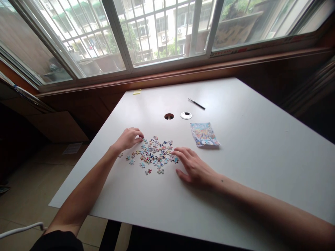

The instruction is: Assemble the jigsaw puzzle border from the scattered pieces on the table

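A loose pile of small colourful jigsaw puzzle pieces (pixel 157 153) lies spread on the white table (pixel 251 160). At the pile's upper left edge, my left hand (pixel 129 138) has thumb and fingertips pinched together on what looks like a puzzle piece, mostly hidden by the fingers. My right hand (pixel 192 166) rests at the right edge of the pile, thumb apart from the stretched fingers, with fingertips close to or touching the outermost pieces. It holds nothing that I can see. Several single pieces lie scattered on the near and left sides.
Behind the right hand lies a printed picture sheet (pixel 205 134) with a cartoon design. Farther back are a pen (pixel 196 104), a round cable hole (pixel 169 116) and its silvery cover (pixel 186 115). A yellow sticky note (pixel 136 92) is at the far edge, below a barred window.
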{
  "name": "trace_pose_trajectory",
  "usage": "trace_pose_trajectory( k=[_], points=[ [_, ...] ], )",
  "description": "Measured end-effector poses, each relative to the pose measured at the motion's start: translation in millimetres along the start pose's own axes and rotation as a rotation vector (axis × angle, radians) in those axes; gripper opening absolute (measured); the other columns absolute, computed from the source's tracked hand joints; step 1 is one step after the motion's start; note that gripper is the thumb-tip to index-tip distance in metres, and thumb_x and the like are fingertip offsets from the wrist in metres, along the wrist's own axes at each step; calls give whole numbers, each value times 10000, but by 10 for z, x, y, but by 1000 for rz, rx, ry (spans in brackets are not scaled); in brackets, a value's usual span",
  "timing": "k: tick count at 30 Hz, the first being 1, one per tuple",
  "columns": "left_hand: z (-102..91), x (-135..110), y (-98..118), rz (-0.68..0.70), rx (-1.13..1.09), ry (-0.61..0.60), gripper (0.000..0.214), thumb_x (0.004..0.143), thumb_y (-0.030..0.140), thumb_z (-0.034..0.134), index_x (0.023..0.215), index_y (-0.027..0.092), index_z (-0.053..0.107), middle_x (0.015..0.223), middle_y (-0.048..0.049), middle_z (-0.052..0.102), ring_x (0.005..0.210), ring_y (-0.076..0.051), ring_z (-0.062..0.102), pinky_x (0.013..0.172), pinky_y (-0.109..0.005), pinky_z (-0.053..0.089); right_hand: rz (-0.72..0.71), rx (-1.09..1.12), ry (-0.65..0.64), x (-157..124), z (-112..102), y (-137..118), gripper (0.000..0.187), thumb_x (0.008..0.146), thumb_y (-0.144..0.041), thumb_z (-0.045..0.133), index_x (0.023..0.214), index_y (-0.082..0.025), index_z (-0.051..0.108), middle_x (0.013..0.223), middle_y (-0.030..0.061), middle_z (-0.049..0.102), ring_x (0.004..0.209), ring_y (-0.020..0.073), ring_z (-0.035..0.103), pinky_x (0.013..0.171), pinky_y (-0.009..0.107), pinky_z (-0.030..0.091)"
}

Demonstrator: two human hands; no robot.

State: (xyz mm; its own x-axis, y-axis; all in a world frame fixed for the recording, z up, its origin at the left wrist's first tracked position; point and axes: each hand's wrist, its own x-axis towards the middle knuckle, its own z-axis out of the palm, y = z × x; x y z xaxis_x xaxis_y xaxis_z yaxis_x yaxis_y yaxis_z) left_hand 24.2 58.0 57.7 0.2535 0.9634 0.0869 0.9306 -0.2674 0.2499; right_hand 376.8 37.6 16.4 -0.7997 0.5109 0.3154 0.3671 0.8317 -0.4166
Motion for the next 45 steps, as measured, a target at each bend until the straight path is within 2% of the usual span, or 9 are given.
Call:
trace_pose_trajectory(
  k=[8, 15, 18, 25, 27, 32, 37, 42, 45],
  points=[
    [42, 30, -102, -91, -14, 94, 284, 928, 400, 560, 995, 210, 761, 1047, -78, 713, 942, -228, 651, 885, -353, 492, 4, -3, 6, -7, 4, 0, 578, 860, -222, 584, 1406, -203, 394, 1380, 168, 517, 1289, 328, 463, 1062, 552, 446],
    [-202, -555, -546, -252, -22, 187, 324, 900, 457, 561, 1009, 208, 738, 974, -73, 705, 833, -208, 655, 821, -338, 518, 15, -81, -12, -4, 1, -2, 386, 844, -242, 607, 1226, -213, 559, 1360, 169, 534, 1277, 354, 470, 1040, 574, 419],
    [-212, -793, -649, -293, -62, 150, 361, 876, 492, 591, 1042, 197, 716, 942, -70, 687, 796, -191, 659, 722, -297, 536, 7, -84, -18, -2, 11, 4, 359, 853, -244, 604, 1211, -224, 583, 1359, 161, 534, 1280, 352, 467, 1029, 567, 424],
    [-114, -802, -574, -278, -185, 49, 452, 889, 582, 567, 1128, 218, 687, 977, -65, 697, 791, -178, 658, 717, -282, 551, 8, -60, -6, 5, 26, 20, 368, 860, -249, 600, 1228, -247, 587, 1350, 152, 538, 1276, 349, 468, 1016, 570, 433],
    [-151, -799, -566, -282, -198, 50, 451, 908, 584, 531, 1104, 214, 699, 1010, -78, 705, 834, -193, 660, 729, -290, 548, 11, -56, -2, 8, 28, 22, 368, 857, -249, 603, 1225, -253, 589, 1345, 148, 543, 1272, 348, 470, 1017, 572, 433],
    [-353, -972, -660, -309, -224, -40, 404, 826, 563, 637, 1023, 225, 737, 1019, -79, 720, 836, -197, 663, 719, -289, 554, 14, -62, -10, 11, 30, 19, 356, 853, -255, 612, 1208, -245, 585, 1344, 153, 537, 1264, 349, 472, 1017, 571, 438],
    [-449, -1119, -748, -359, -252, -180, 379, 756, 545, 717, 965, 229, 735, 821, -41, 727, 739, -188, 672, 648, -265, 554, 7, -77, -10, 9, 61, 38, 359, 857, -248, 604, 1214, -231, 565, 1350, 157, 524, 1261, 345, 468, 1020, 558, 434],
    [-324, -989, -649, -331, -246, -161, 377, 793, 574, 694, 927, 222, 698, 769, -21, 692, 714, -178, 646, 648, -261, 524, 7, -77, -3, 11, 78, 44, 373, 857, -251, 604, 1225, -220, 548, 1370, 163, 514, 1271, 343, 464, 1032, 554, 425],
    [-262, -906, -572, -291, -236, -115, 416, 841, 602, 645, 1009, 224, 693, 916, -53, 705, 854, -207, 661, 755, -295, 541, 13, -80, -11, 14, 64, 34, 371, 856, -248, 603, 1221, -211, 550, 1370, 168, 518, 1277, 341, 463, 1038, 549, 427]
  ],
)
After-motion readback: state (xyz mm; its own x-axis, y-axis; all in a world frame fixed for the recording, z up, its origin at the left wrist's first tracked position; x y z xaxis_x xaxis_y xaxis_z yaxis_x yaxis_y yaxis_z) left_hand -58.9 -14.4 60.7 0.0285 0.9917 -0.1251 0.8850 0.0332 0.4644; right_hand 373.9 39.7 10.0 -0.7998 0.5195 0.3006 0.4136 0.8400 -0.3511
